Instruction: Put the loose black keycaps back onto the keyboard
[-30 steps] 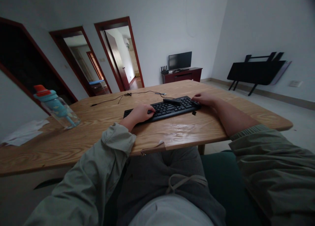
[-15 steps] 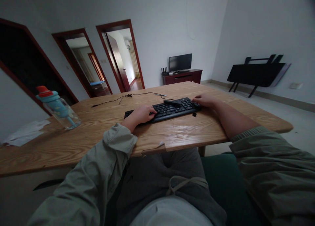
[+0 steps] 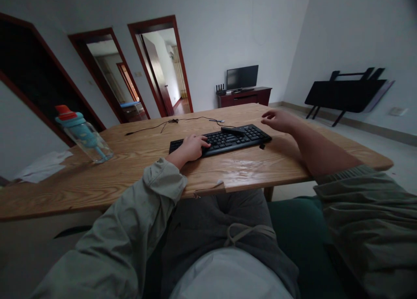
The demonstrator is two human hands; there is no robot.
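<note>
A black keyboard point(image 3: 224, 143) lies on the wooden table, slightly angled. My left hand point(image 3: 192, 147) rests over its left part, fingers stretched across the keys and touching them. Just above and behind the keyboard's right end, my right hand point(image 3: 278, 120) is raised, its fingers loosely apart with nothing seen between them. Across the upper middle of the keys lies a slim black object point(image 3: 232, 131) whose kind I cannot make out. A small black piece point(image 3: 262, 146) sits on the table at the keyboard's front right corner.
Behind the keyboard a thin black cable point(image 3: 153, 128) runs over the table point(image 3: 241, 171). A clear bottle with a blue and red lid point(image 3: 86, 136) and white paper point(image 3: 45, 165) are at the left. A television point(image 3: 243, 77) and a folded black table point(image 3: 347, 95) stand farther back.
My right hand has lifted off the keyboard's right end and moved up and slightly right. My left hand stays on the keys, its fingers now flatter. The view has shifted slightly.
</note>
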